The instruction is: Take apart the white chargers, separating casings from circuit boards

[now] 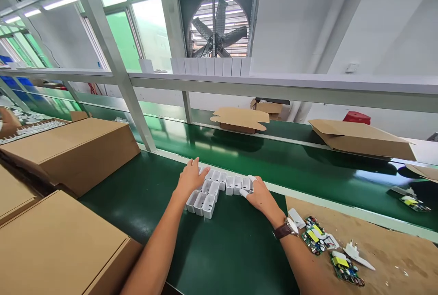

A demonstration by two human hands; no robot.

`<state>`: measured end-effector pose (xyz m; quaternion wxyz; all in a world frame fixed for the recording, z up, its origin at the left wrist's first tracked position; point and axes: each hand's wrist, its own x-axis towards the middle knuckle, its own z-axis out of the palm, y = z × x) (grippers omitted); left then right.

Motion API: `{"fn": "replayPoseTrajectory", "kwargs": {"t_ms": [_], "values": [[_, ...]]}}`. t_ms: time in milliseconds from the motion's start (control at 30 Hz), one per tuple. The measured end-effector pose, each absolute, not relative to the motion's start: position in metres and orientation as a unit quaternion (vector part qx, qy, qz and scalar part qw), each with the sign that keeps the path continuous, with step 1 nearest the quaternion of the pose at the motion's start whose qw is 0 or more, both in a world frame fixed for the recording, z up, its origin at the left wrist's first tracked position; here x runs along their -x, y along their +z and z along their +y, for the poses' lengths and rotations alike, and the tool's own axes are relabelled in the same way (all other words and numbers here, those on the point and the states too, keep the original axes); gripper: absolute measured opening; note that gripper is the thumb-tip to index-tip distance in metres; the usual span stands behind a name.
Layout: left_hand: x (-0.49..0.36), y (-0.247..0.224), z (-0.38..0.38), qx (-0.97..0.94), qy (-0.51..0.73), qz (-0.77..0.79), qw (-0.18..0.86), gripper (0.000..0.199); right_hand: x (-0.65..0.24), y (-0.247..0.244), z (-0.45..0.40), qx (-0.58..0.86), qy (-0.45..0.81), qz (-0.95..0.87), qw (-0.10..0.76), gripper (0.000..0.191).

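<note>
Several small white open-topped plastic housings stand in rows on the dark green bench. My left hand lies over the back left of the group, fingers apart, touching the housings there. At the right end of the back row, my right hand has its thumb and fingers, with white finger covers, around the end housing. A watch with a brown strap is on my right wrist. The fingertips of my left hand partly cover the housings behind them.
Closed cardboard boxes fill the left side. At the right, a brown board holds circuit boards and white plastic parts. A green conveyor belt runs behind, under a metal rail. Another person's hand shows far left.
</note>
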<state>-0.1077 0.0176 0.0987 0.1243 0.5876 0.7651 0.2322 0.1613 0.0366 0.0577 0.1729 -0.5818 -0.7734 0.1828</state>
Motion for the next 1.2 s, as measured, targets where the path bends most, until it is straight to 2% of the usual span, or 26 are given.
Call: {"fn": "replayPoseTrajectory", "kwargs": {"t_ms": [200, 433, 667, 867, 933, 1067, 1200], "values": [[0.107, 0.084, 0.041, -0.598, 0.209, 0.759, 0.148, 0.059, -0.156, 0.057, 0.040, 0.543, 0.183, -0.792, 0.210, 0.039], [0.122, 0.075, 0.051, -0.571, 0.214, 0.781, 0.138, 0.056, -0.140, 0.054, 0.027, 0.501, 0.184, -0.816, 0.223, 0.020], [0.126, 0.082, 0.045, -0.538, 0.234, 0.802, 0.115, 0.053, -0.124, 0.054, 0.019, 0.486, 0.179, -0.825, 0.226, 0.025], [0.122, 0.080, -0.014, -0.543, 0.305, 0.782, 0.025, 0.048, -0.129, 0.059, -0.002, 0.460, 0.138, -0.834, 0.273, 0.026], [0.124, 0.068, -0.038, -0.531, 0.362, 0.766, 0.002, 0.049, -0.130, 0.059, -0.015, 0.404, 0.185, -0.855, 0.266, 0.032], [0.131, 0.038, -0.063, -0.455, 0.449, 0.767, 0.064, 0.052, -0.116, 0.052, -0.036, 0.344, 0.302, -0.865, 0.206, 0.046], [0.140, 0.027, -0.059, -0.429, 0.450, 0.775, 0.110, 0.050, -0.084, 0.036, -0.038, 0.344, 0.381, -0.830, 0.217, 0.040]]}}
